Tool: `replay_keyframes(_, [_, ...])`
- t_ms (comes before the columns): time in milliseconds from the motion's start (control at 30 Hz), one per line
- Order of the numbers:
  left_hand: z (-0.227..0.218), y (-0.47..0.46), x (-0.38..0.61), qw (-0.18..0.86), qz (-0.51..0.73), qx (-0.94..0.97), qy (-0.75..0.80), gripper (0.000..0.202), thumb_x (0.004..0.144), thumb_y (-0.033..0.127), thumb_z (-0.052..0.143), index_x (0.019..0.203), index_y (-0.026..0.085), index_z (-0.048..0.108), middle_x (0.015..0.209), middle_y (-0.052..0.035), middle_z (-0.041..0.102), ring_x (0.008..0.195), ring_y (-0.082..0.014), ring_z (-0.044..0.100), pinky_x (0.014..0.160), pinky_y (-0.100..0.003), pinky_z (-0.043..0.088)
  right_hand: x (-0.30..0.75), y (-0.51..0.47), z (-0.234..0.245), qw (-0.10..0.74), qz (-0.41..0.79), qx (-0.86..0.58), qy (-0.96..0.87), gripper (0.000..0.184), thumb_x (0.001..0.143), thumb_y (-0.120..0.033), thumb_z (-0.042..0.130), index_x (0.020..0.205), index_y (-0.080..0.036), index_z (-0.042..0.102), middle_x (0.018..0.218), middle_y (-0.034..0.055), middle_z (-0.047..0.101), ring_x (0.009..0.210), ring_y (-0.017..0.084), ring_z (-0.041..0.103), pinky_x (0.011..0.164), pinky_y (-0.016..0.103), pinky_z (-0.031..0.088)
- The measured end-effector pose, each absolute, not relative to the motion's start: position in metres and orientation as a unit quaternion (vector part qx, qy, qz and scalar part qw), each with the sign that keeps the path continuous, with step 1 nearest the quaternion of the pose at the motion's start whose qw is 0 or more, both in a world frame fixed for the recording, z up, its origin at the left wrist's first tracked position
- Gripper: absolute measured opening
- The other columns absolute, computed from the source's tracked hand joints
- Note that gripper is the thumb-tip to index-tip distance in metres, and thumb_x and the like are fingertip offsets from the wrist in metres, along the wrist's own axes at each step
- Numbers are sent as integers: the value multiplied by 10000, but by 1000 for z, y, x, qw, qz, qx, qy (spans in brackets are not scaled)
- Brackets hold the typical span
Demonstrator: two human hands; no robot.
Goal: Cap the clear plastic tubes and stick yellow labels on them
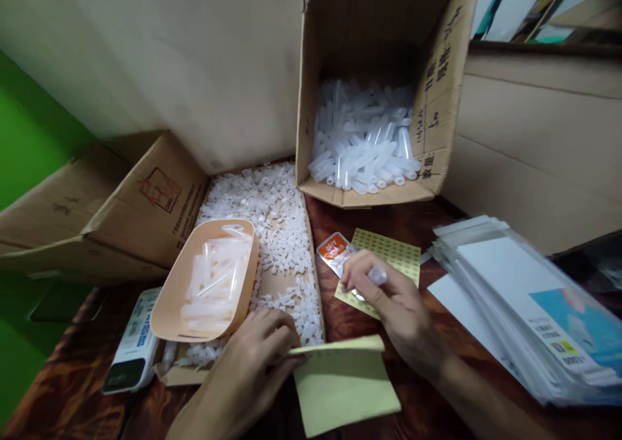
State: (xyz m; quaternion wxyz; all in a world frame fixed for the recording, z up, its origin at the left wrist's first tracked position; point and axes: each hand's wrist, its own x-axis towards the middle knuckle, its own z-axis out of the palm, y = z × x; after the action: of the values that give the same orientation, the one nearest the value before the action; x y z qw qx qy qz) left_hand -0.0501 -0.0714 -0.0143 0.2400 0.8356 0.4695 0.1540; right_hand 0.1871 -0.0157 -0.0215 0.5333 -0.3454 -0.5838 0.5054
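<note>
My left hand (253,356) is closed in a pinch on the edge of a pale yellow backing sheet (345,388) that lies at the near edge of the table. My right hand (389,297) is closed around a small clear plastic tube (375,276), held just over a yellow sheet of small stickers (396,252). Beside that sheet lies an orange and white packet (333,251). Left of my hands, a flat cardboard tray (311,232) holds many small white plastic caps (262,207).
A peach plastic tub (179,297) with clear tubes rests on the caps. An open carton (437,103) tipped toward me holds many clear tubes. A stack of clear printed bags (525,304) lies at right. A white device (133,343) sits at left, beside folded cartons (121,207).
</note>
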Motion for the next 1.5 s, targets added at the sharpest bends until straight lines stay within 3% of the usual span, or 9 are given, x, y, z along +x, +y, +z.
replay_keyframes(133, [-2, -47, -35, 279, 197, 811, 474, 147, 943, 152, 624, 801, 189, 627, 786, -9, 673, 737, -172, 629, 641, -243, 452, 195, -14, -11, 418, 418, -325, -738, 161, 1006, -300, 582, 915, -204, 673, 871, 32, 658, 824, 189, 608, 757, 303, 443])
replay_keyframes(267, [-7, -29, -25, 254, 197, 823, 468, 183, 921, 165, 668, 740, 175, 641, 726, -4, 672, 676, -164, 611, 613, -244, 405, 202, -7, -16, 291, 336, -336, -830, 97, 938, -269, 702, 879, -192, 702, 828, 26, 696, 782, 191, 618, 720, 297, 430])
replay_keyframes(467, [-32, -24, -19, 202, 223, 832, 466, 186, 909, 140, 651, 725, 166, 649, 727, -36, 696, 659, -188, 628, 603, -260, 419, 204, -3, -27, 188, 199, -338, -900, 131, 892, -85, 676, 823, -194, 658, 837, 14, 700, 809, 197, 580, 753, 325, 363])
replay_keyframes(600, [-33, -27, -20, 290, 316, 781, 455, 89, 944, 132, 605, 940, 178, 681, 838, -30, 743, 743, -170, 687, 681, -236, 492, 203, -4, -25, 198, 194, -357, -892, 191, 859, 1, 630, 846, -190, 637, 814, 13, 694, 787, 201, 562, 747, 334, 344])
replay_keyframes(867, [-30, -31, -23, 292, 362, 768, 440, 151, 985, 160, 525, 875, 179, 627, 819, -36, 689, 753, -162, 648, 686, -243, 481, 194, -6, -26, 282, 278, -345, -851, 75, 981, -188, 622, 1036, -201, 672, 947, 57, 710, 877, 221, 605, 815, 351, 405])
replay_keyframes(1167, [-35, -33, -20, 291, 349, 773, 443, 157, 991, 178, 504, 871, 183, 605, 803, -46, 664, 742, -179, 620, 663, -260, 462, 186, -13, -31, 314, 311, -350, -826, 180, 973, -102, 496, 891, -187, 633, 803, 55, 655, 770, 208, 584, 697, 327, 417])
replay_keyframes(1500, [-33, -32, -24, 304, 366, 778, 411, 123, 963, 98, 540, 969, 195, 615, 881, -41, 688, 813, -182, 637, 735, -274, 489, 184, -15, -29, 294, 299, -342, -841, 194, 930, -63, 467, 870, -181, 609, 793, 54, 618, 773, 211, 551, 712, 342, 394])
